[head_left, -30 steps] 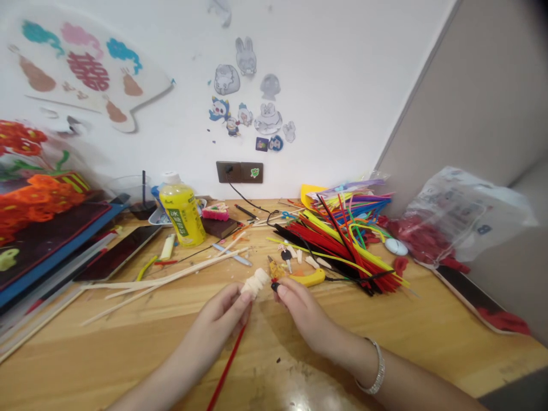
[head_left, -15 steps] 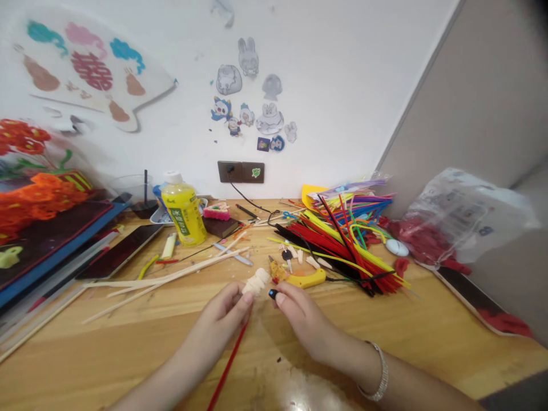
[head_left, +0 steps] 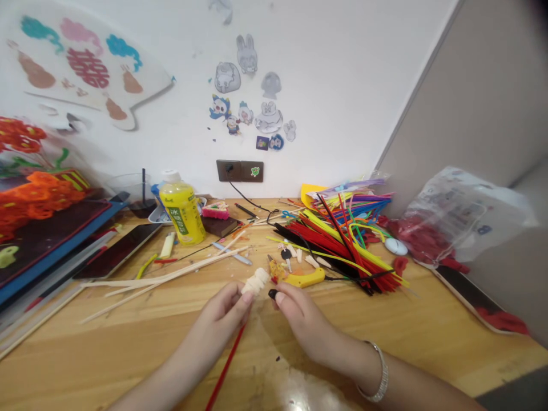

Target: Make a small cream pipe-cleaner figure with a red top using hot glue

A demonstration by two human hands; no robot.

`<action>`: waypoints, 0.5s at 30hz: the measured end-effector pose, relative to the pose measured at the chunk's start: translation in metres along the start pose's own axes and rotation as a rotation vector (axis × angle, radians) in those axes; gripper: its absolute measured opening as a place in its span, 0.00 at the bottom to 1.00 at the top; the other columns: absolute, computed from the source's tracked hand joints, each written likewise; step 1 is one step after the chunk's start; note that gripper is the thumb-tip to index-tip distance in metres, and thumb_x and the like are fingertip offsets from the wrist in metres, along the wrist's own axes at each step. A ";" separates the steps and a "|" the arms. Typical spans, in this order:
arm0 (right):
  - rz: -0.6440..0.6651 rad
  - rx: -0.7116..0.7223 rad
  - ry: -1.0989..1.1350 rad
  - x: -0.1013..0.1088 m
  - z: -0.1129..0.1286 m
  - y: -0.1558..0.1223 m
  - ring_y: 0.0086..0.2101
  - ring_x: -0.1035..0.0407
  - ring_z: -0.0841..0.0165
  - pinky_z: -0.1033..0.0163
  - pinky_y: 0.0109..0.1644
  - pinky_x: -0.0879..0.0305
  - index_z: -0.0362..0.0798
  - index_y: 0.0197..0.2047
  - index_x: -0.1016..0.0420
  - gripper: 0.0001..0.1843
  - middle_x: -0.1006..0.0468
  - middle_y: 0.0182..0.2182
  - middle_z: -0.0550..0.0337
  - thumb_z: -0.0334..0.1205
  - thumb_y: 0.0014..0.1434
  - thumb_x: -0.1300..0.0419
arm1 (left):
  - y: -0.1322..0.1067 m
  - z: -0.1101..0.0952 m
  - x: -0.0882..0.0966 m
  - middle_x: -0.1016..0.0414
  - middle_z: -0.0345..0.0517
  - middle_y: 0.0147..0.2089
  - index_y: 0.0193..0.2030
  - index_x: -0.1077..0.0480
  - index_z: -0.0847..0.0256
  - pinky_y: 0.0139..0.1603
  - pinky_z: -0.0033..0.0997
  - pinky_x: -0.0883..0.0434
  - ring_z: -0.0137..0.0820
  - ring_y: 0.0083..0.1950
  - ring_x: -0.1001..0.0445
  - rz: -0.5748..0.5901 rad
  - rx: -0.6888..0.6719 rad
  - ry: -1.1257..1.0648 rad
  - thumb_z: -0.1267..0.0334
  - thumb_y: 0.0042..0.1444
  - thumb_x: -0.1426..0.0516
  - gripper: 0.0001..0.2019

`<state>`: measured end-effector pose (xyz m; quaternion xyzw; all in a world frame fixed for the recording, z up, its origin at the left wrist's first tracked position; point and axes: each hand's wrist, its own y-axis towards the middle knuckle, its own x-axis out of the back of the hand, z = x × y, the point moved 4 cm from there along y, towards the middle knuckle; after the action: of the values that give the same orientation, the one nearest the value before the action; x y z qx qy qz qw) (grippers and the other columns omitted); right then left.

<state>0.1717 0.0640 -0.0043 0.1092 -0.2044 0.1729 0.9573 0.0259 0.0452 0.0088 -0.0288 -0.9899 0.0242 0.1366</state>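
Between the thumb and fingers of my left hand (head_left: 231,302) is a cream-coloured, lumpy fuzzy piece (head_left: 256,281), its tip pointing up and to the right. A red stem (head_left: 225,371) runs from beneath that hand towards the front edge. My right hand (head_left: 302,317) pinches a small black piece (head_left: 272,294), too small to make out further, a short gap from the cream piece. Just beyond my fingers a yellow glue gun (head_left: 305,278) lies on its side, its nozzle end pointing left. Several small cream pieces (head_left: 311,261) and a black piece (head_left: 286,253) lie behind it.
A pile of coloured pipe cleaners (head_left: 342,245) lies at the back right, near a plastic bag (head_left: 475,211). Thin pale sticks (head_left: 171,277), a phone (head_left: 122,248) and a yellow bottle (head_left: 184,214) are on the left of the wooden table (head_left: 149,354).
Both hands hold nearly the same pose and grip. The view has shifted very slightly, and the small black piece in my right hand no longer shows its blue spot.
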 end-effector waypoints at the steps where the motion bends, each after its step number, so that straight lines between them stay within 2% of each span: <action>1: -0.005 -0.005 0.000 0.000 -0.001 0.000 0.33 0.35 0.64 0.58 0.38 0.40 0.47 0.30 0.36 0.13 0.30 0.29 0.57 0.43 0.59 0.56 | 0.000 0.000 0.000 0.44 0.31 0.20 0.22 0.43 0.56 0.21 0.26 0.44 0.27 0.22 0.45 -0.001 -0.001 0.005 0.50 0.51 0.49 0.14; 10: -0.013 0.001 0.002 0.001 0.002 0.003 0.29 0.37 0.68 0.63 0.33 0.41 0.48 0.25 0.38 0.12 0.33 0.24 0.61 0.40 0.58 0.53 | 0.000 -0.001 0.000 0.45 0.31 0.22 0.24 0.42 0.56 0.21 0.26 0.44 0.28 0.23 0.45 0.010 0.008 0.044 0.50 0.50 0.50 0.13; 15: 0.030 -0.041 0.009 -0.001 0.002 0.004 0.29 0.38 0.68 0.63 0.34 0.42 0.48 0.24 0.40 0.11 0.35 0.24 0.62 0.38 0.57 0.54 | 0.001 -0.004 0.000 0.43 0.34 0.23 0.25 0.40 0.58 0.27 0.29 0.40 0.30 0.26 0.42 -0.005 -0.034 0.091 0.50 0.51 0.50 0.13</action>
<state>0.1691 0.0667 -0.0023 0.0855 -0.2051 0.1833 0.9576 0.0267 0.0464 0.0124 -0.0298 -0.9830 0.0055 0.1811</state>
